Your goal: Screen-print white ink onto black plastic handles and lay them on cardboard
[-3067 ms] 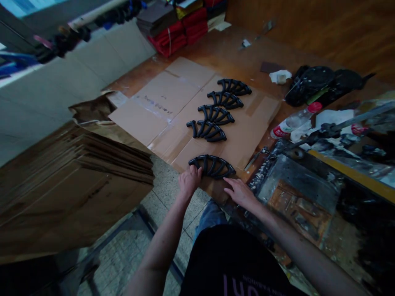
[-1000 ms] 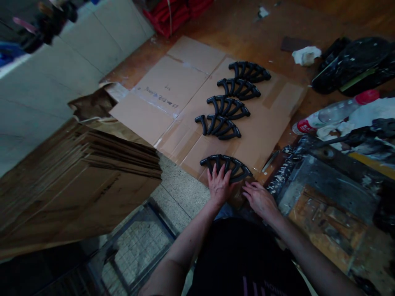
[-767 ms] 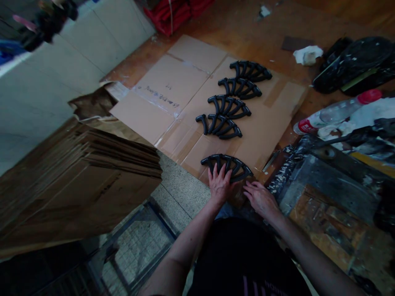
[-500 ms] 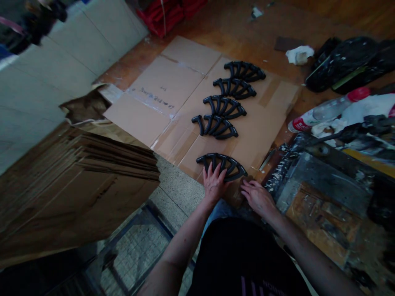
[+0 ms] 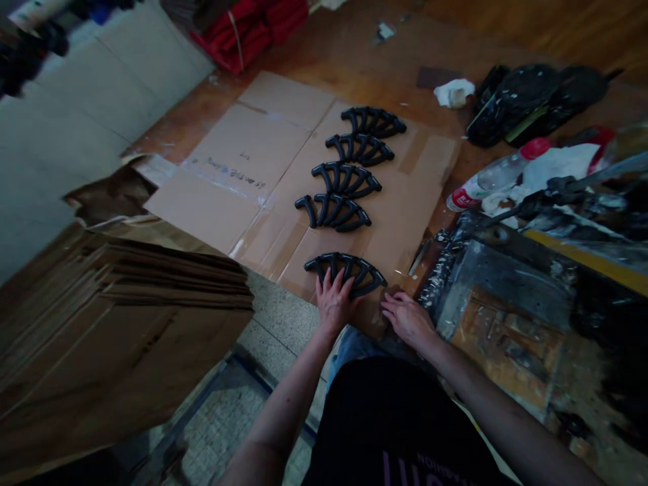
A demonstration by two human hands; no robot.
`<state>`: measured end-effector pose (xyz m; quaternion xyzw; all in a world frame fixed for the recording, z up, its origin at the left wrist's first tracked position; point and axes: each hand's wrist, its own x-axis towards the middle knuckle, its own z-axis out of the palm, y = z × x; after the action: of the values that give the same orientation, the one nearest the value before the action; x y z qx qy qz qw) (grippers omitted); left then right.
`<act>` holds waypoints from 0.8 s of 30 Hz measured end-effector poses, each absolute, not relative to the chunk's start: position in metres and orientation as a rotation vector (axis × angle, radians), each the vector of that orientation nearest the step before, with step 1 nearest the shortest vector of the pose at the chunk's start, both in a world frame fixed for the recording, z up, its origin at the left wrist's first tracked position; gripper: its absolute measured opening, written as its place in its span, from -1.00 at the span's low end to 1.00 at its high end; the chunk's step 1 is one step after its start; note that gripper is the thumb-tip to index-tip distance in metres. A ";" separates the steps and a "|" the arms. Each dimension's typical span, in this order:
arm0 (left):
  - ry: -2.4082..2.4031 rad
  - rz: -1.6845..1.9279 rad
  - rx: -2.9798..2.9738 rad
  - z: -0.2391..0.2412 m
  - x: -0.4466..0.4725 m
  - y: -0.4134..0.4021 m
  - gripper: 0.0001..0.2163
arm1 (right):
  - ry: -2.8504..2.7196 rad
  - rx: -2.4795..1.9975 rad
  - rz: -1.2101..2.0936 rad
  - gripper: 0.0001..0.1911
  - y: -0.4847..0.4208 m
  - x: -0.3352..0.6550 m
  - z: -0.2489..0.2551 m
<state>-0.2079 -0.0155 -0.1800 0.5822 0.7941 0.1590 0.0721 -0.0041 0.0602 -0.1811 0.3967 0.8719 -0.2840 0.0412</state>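
My left hand [image 5: 335, 305] is spread over the nearest fan-shaped row of glossy black curved pieces [image 5: 361, 273], its fingertips touching their lower left part. The pieces lie side by side on a flattened cardboard sheet [image 5: 283, 152]. Beside the row's right end, my right hand [image 5: 409, 318] rests by the sheet's near edge with fingers stretched out; I make out nothing in it. Farther up the sheet lie several similar rows of black pieces [image 5: 344, 210], the closest having one piece set a little apart at its left. What kind of part they are is unclear.
Left of me stands a stack of folded cardboard [image 5: 177, 337]. A plastic bottle with a red cap [image 5: 493, 177] lies on the right, near black paint-spattered objects [image 5: 531, 101] and a stained metal plate [image 5: 506, 290]. A red bundle [image 5: 253, 30] sits at the back.
The whole view has shifted, so most things appear farther left. My left hand stays on the near row, and my right hand stays by the sheet's edge.
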 end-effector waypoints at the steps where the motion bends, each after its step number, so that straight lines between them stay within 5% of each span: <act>1: 2.384 0.471 1.754 -0.180 -0.208 -0.016 -0.52 | 2.665 1.203 -0.883 -0.71 0.061 -0.006 -0.177; 10: 2.452 0.348 1.858 -0.188 -0.206 -0.015 -0.57 | 2.834 1.204 -1.113 -0.73 0.061 0.017 -0.111; 24: 2.558 -0.080 1.909 -0.192 -0.197 -0.012 -0.54 | 2.626 2.007 -0.911 -0.66 0.059 0.252 -0.081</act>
<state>-0.1973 -0.0124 -0.1919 0.5977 0.8009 -0.0251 -0.0257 0.2523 0.0588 -0.0810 0.5794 0.7581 -0.2630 -0.1427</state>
